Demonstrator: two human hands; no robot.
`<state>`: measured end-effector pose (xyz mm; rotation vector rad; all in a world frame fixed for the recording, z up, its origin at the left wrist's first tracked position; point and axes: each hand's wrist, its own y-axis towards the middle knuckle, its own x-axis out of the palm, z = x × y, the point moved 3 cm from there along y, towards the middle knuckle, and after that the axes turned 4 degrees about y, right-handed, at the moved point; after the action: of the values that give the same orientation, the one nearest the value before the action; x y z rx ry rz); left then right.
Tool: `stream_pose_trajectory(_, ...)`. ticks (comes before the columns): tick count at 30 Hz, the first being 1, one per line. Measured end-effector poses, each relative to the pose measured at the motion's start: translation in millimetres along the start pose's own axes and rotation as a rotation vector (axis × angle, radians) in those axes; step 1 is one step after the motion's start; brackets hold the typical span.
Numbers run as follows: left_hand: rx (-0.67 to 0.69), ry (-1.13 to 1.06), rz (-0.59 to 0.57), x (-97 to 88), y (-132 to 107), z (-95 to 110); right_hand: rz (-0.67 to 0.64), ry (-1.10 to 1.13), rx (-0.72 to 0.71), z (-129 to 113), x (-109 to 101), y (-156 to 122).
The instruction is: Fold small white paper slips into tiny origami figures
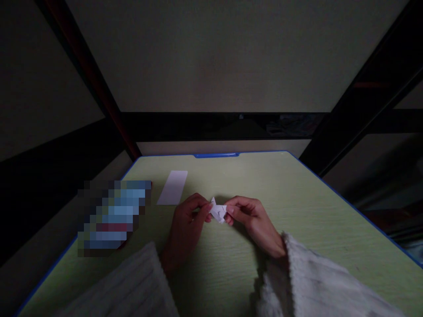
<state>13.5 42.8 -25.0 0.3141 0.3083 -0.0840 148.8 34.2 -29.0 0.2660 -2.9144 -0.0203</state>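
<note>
A small folded piece of white paper [218, 212] is held just above the pale green table [297, 211], between both my hands. My left hand [187, 223] pinches its left side with fingers closed. From the other side my right hand [253, 220] pinches its right edge, fingers closed too. Both wrists wear thick white fuzzy sleeves.
A flat white paper strip [172, 187] lies on the table behind my left hand. A blurred-out blue and red object [112, 215] sits at the table's left edge. The table has a blue rim [216, 155]; dark bed-frame bars rise at left and right.
</note>
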Motion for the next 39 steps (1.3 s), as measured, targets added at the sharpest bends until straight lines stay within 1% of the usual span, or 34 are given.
stream_pose_trajectory(5,-0.014,-0.013,0.002,-0.1,-1.9,-0.4,-0.027,0.046,0.014,3.1,0.7,1.3)
stream_pose_trajectory(8,-0.013,-0.012,-0.025,1.5,-3.4,1.6,-0.001,-0.053,0.047,4.5,1.4,1.8)
stream_pose_trajectory(12,-0.003,0.010,-0.056,4.6,-3.6,4.6,0.021,-0.124,0.034,5.2,2.2,0.2)
stream_pose_trajectory(17,-0.054,-0.063,-0.066,6.3,-0.9,1.6,0.047,-0.113,-0.021,3.4,2.7,-1.5)
stream_pose_trajectory(21,-0.095,-0.111,-0.110,5.0,0.2,-2.4,0.024,-0.135,0.010,3.6,3.6,-1.1)
stream_pose_trajectory(28,0.003,0.019,-0.127,6.0,-2.4,4.1,0.019,-0.272,-0.026,3.6,3.6,-4.0)
stream_pose_trajectory(31,0.006,0.033,-0.110,6.5,-2.9,4.0,0.058,-0.284,-0.026,4.2,2.2,-3.6)
stream_pose_trajectory(33,-0.004,0.016,-0.094,6.3,-2.3,2.6,0.084,-0.265,-0.013,4.7,0.8,-2.7)
stream_pose_trajectory(36,-0.046,-0.049,-0.097,6.3,-0.3,-0.5,0.079,-0.236,-0.001,5.1,-0.3,-1.6)
stream_pose_trajectory(39,-0.180,-0.161,-0.158,8.4,1.3,-5.6,0.075,-0.241,-0.021,4.6,-0.5,-1.3)
